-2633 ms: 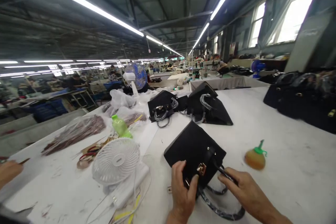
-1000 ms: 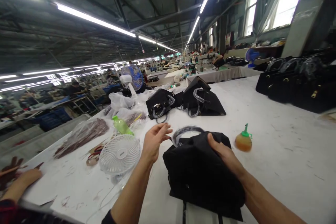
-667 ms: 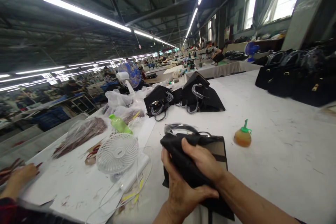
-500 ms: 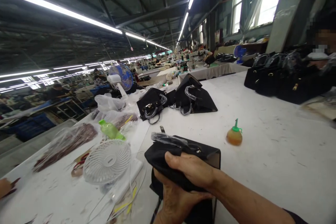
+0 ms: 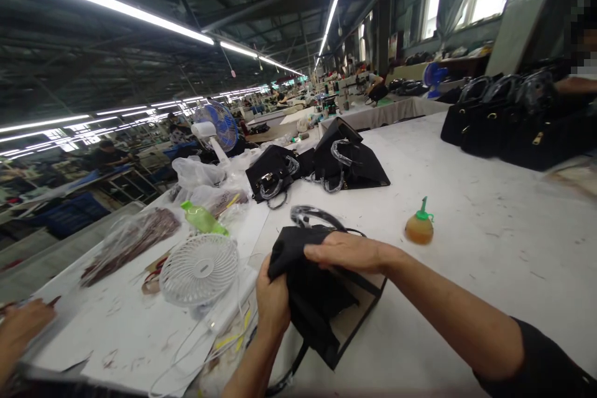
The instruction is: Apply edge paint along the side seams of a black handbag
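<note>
Head view, looking down on a black handbag (image 5: pixel 321 298) lying near the front edge of the white worktable (image 5: pixel 466 249), just right of a small white desk fan (image 5: pixel 199 269). Left hand (image 5: pixel 273 301) closed on a bunched fold of the bag's soft black material at its left side. Right hand (image 5: pixel 347 253) laid flat across the top, fingers stretched out and together, pressing rather than gripping. Plastic-wrapped handle (image 5: pixel 310 216) arching up behind the right hand.

Judged from this, a matter of smoothing or folding the material over the bag's body. Best done by keeping the flat palm as the anchor, drawing the gathered fold taut with the left, and working the slack out evenly toward one edge. Worth keeping the handle's wrapping free of the fold, and the fan's loose white cable (image 5: pixel 196 354) out from under the bag. Worth giving the squat amber bottle with the green nozzle (image 5: pixel 418 228) some room too; well clear at present.

Hard to make out: any clasp or hardware on the bag, covered by hands and cloth. Lower corner and dangling strap (image 5: pixel 289 373) cut off near the frame's bottom. Left fingertips buried in the fold. Another person's hand (image 5: pixel 16 329) only partly in frame at far left.
</note>
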The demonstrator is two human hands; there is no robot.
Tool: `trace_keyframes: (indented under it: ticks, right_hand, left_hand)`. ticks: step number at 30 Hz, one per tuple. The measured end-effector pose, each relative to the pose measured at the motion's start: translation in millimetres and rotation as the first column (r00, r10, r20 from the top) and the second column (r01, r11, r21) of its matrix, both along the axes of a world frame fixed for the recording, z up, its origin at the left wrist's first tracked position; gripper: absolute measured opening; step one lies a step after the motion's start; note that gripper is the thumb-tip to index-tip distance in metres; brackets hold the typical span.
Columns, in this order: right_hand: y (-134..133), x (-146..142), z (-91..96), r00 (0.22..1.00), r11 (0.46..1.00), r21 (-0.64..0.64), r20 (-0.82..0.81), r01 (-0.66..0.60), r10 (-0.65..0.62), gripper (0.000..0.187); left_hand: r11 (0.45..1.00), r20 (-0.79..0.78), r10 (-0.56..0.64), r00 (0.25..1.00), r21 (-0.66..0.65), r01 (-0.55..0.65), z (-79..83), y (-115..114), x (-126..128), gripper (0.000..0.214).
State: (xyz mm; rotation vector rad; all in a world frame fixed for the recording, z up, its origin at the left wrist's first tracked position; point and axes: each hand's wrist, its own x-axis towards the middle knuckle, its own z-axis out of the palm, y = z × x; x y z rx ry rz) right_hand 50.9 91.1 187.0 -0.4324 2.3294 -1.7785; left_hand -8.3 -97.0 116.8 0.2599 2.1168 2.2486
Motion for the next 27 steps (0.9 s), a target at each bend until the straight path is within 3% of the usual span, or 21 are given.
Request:
trace_keyframes:
  ticks: [2,7,10,12,14,17,19,21,23,24,27]
  right_hand:
    - [14.9,13.0,-14.1,0.999,0.996,0.081,0.005,-0.043,0.043,0.031]
    - [20.7,47.4,-71.5,0.987,0.959,0.236,-0.049,0.159,-0.152,0.068]
    - [7.7,51.9,-101.1,0.948,0.932,0.192,-0.147,0.306,-0.281,0.075]
    - [-1.1,51.2,-109.6,0.917,0.918,0.121,-0.19,0.377,-0.352,0.058]
    - [-7.5,51.3,-107.4,0.877,0.891,0.035,-0.201,0.452,-0.437,0.038]
    - [-12.7,52.4,-89.0,0.804,0.821,-0.087,-0.173,0.564,-0.57,0.04]
    - [-15.1,51.0,-72.0,0.777,0.796,-0.15,-0.173,0.586,-0.605,0.041]
    - [-17.6,47.7,-54.3,0.778,0.807,-0.182,-0.218,0.561,-0.59,0.032]
    - [-19.2,44.7,-36.9,0.788,0.84,-0.159,-0.292,0.519,-0.542,0.026]
    - [-19.3,43.9,-28.4,0.795,0.859,-0.124,-0.333,0.497,-0.508,0.026]
    - [-16.1,44.8,-5.0,0.799,0.897,0.023,-0.465,0.441,-0.381,0.026]
  left_hand:
    - [0.995,0.048,-0.054,0.997,0.081,0.05,11.1,0.9,0.8,0.04]
    - [0.985,0.089,-0.096,0.991,0.152,0.082,17.3,12.8,4.0,0.038]
    - [0.99,0.062,-0.072,0.995,0.13,0.064,10.9,16.5,2.7,0.042]
    - [0.996,0.035,-0.062,0.997,0.074,0.059,8.3,14.5,2.3,0.044]
    - [0.997,-0.06,-0.056,0.997,-0.049,0.053,10.6,9.5,3.9,0.049]
    - [0.95,-0.21,-0.157,0.965,-0.298,0.09,24.5,1.9,10.4,0.073]
    - [0.858,-0.167,-0.371,0.913,-0.437,0.268,36.5,1.5,15.0,0.089]
    - [0.722,-0.097,-0.564,0.82,-0.54,0.433,45.5,5.9,16.9,0.084]
    - [0.657,-0.129,-0.623,0.771,-0.621,0.427,49.6,13.2,15.1,0.064]
    - [0.663,-0.179,-0.613,0.77,-0.646,0.377,50.3,17.2,12.9,0.052]
    - [0.752,-0.364,-0.521,0.772,-0.623,0.214,51.6,29.7,2.9,0.019]
